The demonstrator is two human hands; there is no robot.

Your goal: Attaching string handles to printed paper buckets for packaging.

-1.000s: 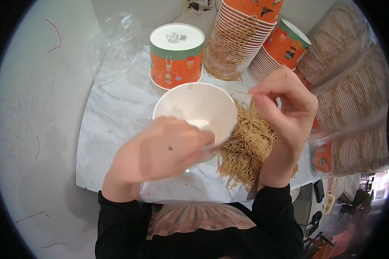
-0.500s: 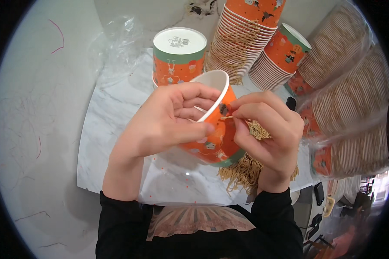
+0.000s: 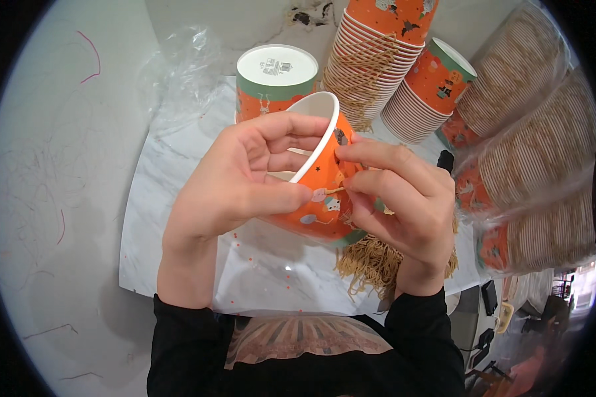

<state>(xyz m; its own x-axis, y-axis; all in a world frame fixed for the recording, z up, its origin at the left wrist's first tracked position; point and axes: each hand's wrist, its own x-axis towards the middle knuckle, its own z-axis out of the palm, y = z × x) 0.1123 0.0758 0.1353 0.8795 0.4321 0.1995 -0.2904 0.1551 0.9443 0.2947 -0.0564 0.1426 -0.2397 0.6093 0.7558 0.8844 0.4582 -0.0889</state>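
My left hand grips an orange paper bucket with a white rim, a green base band and printed figures. Its fingers reach inside the mouth while the thumb presses the outer wall; the bucket leans, mouth to the upper left. Against the bucket's right side, my right hand pinches a thin tan cord whose end shows at the wall. Whether the cord passes through a hole cannot be made out. Below the right hand, a heap of tan cords lies on the marbled table, partly hidden by that hand.
An upside-down bucket stands behind my hands. Beside it rises a tall nested stack with cords, then a shorter leaning stack. Plastic-wrapped bucket stacks crowd the right. Crumpled clear plastic lies back left; small orange dots speckle the table.
The bucket has shifted up and left and turned slightly, showing more of its printed side. My right index finger has extended along the wall, and the cord end now sits lower.
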